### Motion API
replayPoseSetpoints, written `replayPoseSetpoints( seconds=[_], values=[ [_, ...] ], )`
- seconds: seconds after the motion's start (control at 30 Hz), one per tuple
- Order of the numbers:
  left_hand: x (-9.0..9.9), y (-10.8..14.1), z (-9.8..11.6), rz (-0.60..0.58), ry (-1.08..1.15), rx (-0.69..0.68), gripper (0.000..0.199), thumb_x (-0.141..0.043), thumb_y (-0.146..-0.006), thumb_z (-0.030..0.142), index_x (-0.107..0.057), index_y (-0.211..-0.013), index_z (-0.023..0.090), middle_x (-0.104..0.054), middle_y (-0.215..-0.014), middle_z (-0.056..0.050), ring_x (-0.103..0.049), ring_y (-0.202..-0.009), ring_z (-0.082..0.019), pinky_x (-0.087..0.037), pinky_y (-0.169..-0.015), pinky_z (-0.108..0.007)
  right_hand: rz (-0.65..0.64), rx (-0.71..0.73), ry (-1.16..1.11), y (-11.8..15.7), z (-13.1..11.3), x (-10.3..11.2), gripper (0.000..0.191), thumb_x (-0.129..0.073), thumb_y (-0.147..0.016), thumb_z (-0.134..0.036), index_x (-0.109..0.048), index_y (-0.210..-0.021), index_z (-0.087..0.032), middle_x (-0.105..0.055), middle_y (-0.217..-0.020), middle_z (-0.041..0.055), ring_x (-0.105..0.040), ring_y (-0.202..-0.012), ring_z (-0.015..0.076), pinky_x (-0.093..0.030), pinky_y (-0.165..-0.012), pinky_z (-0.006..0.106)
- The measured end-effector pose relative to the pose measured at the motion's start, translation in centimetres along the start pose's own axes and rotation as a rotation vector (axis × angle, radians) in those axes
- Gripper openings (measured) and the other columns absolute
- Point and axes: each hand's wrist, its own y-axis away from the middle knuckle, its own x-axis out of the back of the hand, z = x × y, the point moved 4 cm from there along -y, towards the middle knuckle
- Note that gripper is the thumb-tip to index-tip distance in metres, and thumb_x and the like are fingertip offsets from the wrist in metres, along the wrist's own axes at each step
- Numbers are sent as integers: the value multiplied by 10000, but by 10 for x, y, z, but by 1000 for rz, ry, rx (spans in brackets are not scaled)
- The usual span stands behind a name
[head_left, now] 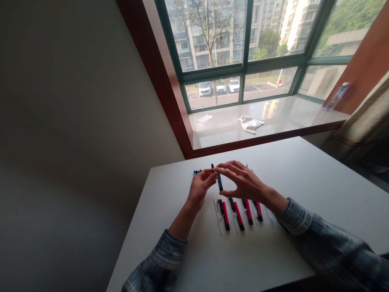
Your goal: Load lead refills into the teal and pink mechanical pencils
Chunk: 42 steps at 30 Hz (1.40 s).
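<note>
A smooth white table (209,263) stands before a green-framed glass window (212,72). Above the table, the left hand (199,188) pinches a slim teal-and-black pen (220,183); the right hand (245,182) spans its ends, though whether it grips I cannot tell. The step seems to be adjusting the pen, probably calling next for steady fingertips. Nearer the wearer than the pen lie red-and-black cylindrical pieces (225,215) and thin white rods (218,217).
</note>
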Motion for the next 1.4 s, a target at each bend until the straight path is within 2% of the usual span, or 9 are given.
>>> replayPoseSetpoints(
  seconds=[0.33,0.4,0.47,0.57,0.7,0.93,1.03,1.2,1.4],
  values=[
    [1,-2,-1,-60,-2,-17,359,-895,-726,359,-779,-1006,168,-770,-1049,-103,-687,-1041,-260,-488,-1007,-446,12,-60,-42,3,10,4,812,-795,-860,-395,-389,-1546,-240,-585,-1414,144,-570,-1225,323,-586,-938,522],
    [3,-4,0,-31,6,-49,349,-904,-715,347,-782,-989,168,-774,-1028,-95,-690,-1025,-249,-492,-1004,-432,32,-122,-75,9,26,10,645,-759,-895,-424,-513,-1453,-214,-642,-1343,136,-588,-1195,310,-588,-923,506],
    [4,-4,2,-5,35,-70,365,-916,-696,343,-784,-991,173,-777,-1014,-87,-694,-1005,-238,-497,-1000,-420,25,-203,-76,19,46,17,270,-650,-982,-381,-699,-1190,-215,-737,-1096,97,-639,-1049,278,-587,-869,474],
    [2,-2,7,6,72,-80,408,-933,-664,357,-786,-1000,178,-780,-1000,-83,-698,-991,-235,-504,-996,-418,-118,-311,-98,35,70,19,258,-577,-1015,-393,-765,-964,-224,-752,-932,81,-652,-908,261,-569,-797,444],
    [-1,1,12,10,12,-87,392,-920,-673,389,-792,-976,173,-781,-1024,-106,-696,-1023,-265,-514,-982,-439,-326,-377,-182,49,81,9,277,-610,-976,-455,-785,-1016,-244,-754,-965,83,-661,-919,269,-548,-795,447],
    [3,-2,7,34,-101,-100,347,-870,-735,396,-791,-996,182,-784,-1046,-113,-696,-1022,-271,-522,-940,-430,-440,-422,-218,56,85,-3,203,-664,-937,-395,-783,-923,-231,-742,-955,65,-671,-923,255,-528,-887,470],
    [2,-1,7,36,-245,-157,330,-841,-766,408,-801,-1015,195,-786,-1052,-105,-699,-982,-269,-532,-898,-420,-368,-436,-251,53,84,1,273,-607,-970,-426,-763,-950,-204,-745,-971,81,-683,-896,245,-557,-824,442],
    [-4,2,8,66,-562,-301,240,-795,-810,401,-827,-988,242,-798,-1023,-78,-676,-873,-251,-517,-837,-408,-48,-506,-369,42,74,7,315,-598,-978,-484,-737,-1011,-203,-773,-966,74,-716,-836,220,-598,-778,404],
    [-9,3,5,7,-590,-297,224,-765,-841,407,-829,-998,260,-800,-1021,-71,-677,-889,-251,-513,-864,-409,170,-487,-643,32,53,-4,288,-673,-932,-490,-768,-1019,-233,-775,-1011,68,-734,-957,239,-629,-858,428]
  ],
)
